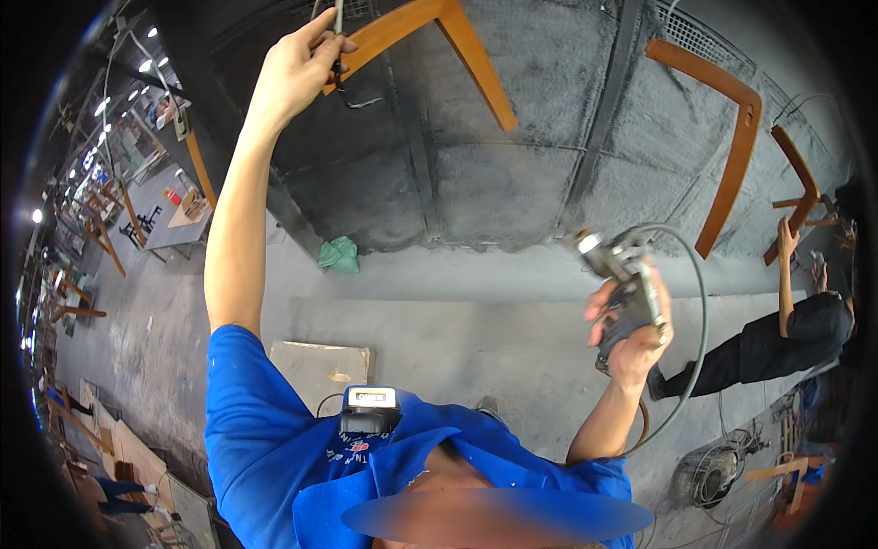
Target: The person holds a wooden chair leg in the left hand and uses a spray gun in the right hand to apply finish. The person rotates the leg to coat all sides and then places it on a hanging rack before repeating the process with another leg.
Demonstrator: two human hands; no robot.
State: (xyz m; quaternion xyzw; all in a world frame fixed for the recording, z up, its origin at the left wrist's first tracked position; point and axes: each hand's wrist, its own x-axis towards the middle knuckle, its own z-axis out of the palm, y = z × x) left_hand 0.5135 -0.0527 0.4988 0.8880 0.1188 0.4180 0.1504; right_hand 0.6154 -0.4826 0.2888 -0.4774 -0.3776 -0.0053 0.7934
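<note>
My left hand (297, 73) is raised at the upper left, its fingers closed round a thin metal hanging hook (340, 80) with a bent wire end. Right beside it hangs an angled orange-brown wooden furniture part (476, 69), partly cut off by the top edge. Lower on the right, my right hand (634, 352) grips a spray gun (624, 291), slightly blurred, with its nozzle toward the far side. A grey-green hose (703, 306) loops from the gun down past my forearm. Whether my left fingers touch the wooden part cannot be made out.
Another curved wooden part (736, 156) hangs at the right. Beyond it a person in dark clothes (786, 334) holds a wooden frame (803, 174). A green cloth (339, 254), a flat board (320, 361) and a round fan-like machine (706, 476) are on the floor.
</note>
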